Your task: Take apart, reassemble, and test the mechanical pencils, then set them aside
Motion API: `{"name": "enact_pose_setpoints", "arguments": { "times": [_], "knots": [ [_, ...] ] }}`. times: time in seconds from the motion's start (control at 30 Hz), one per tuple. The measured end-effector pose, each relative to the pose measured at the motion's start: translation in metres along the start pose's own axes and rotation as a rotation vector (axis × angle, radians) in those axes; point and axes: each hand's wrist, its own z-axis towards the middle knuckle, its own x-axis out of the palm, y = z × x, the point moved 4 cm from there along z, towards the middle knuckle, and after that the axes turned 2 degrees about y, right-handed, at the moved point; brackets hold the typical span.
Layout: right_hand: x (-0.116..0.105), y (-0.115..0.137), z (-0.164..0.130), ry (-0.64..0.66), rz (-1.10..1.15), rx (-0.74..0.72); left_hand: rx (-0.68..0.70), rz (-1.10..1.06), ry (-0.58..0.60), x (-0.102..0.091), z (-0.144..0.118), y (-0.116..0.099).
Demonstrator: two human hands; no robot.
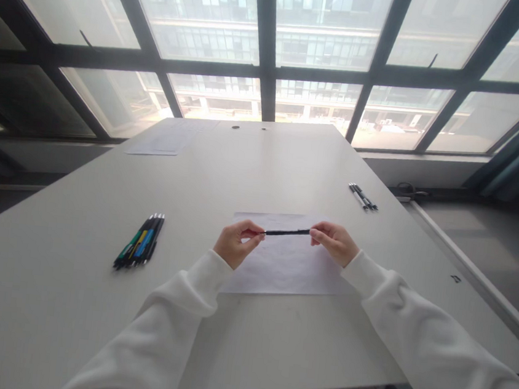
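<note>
Right now you have a slim black pen (287,232) held level between both hands, just above a white sheet of paper (279,271) lying on the bench (45,296). Your left hand (234,243) is pinched shut on one end and your right hand (334,241) on the other, the hands apart by the pen's length. Judging by this grip, the step looks like pulling or twisting the pen's ends; keep the barrel level over the sheet, grip with the fingertips close to each end, and turn or pull straight along its axis so nothing small drops or rolls off.

Counting: one pen in your hands and one sheet beneath it. To your left lies a bundle of pens (139,248), perhaps five, though they overlap. Far right sits a smaller group of pens (363,197), two or three. Another sheet (167,140) rests at the far left edge.
</note>
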Motion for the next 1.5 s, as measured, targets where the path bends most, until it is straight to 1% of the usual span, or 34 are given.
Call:
{"name": "enact_pose_setpoints", "arguments": {
  "times": [0.13,0.33,0.47,0.57,0.73,0.8,0.9,1.0,1.2,1.33,1.5],
  "knots": [
    [-0.0013,0.0024,-0.0003,0.004,-0.049,-0.020,-0.005,0.006,0.005,0.0002,0.0002,-0.0013],
    [0.0012,-0.0010,-0.0004,0.015,0.131,0.001,-0.007,0.014,-0.025,-0.0017,0.0004,-0.0024],
    [0.0031,-0.0035,0.0009,0.017,0.156,-0.023,-0.004,0.013,-0.029,-0.0020,0.0006,-0.0016],
    [0.0023,-0.0037,0.0014,0.010,0.122,-0.007,-0.004,0.013,-0.022,-0.0016,0.0003,-0.0008],
    [-0.0008,0.0011,0.0012,-0.001,-0.041,-0.011,0.001,-0.001,-0.002,-0.0010,-0.0001,-0.0003],
    [-0.0018,0.0014,0.0010,-0.012,-0.054,-0.002,0.001,-0.004,-0.003,-0.0012,0.0000,-0.0001],
    [-0.0007,0.0000,0.0003,0.001,0.029,0.019,-0.005,0.003,-0.006,-0.0016,0.0003,0.0007],
    [0.0027,-0.0010,-0.0002,0.037,0.111,0.007,-0.008,0.012,-0.003,-0.0019,0.0008,0.0014],
    [0.0051,-0.0037,0.0013,0.030,0.147,-0.012,-0.017,0.003,-0.006,-0.0023,0.0007,0.0007],
    [0.0039,-0.0023,0.0011,0.022,0.094,0.010,-0.008,0.000,-0.007,-0.0018,0.0003,-0.0014],
    [-0.0007,0.0020,0.0000,-0.005,-0.087,-0.010,-0.005,-0.005,0.001,-0.0010,0.0004,-0.0024]
  ]
}}
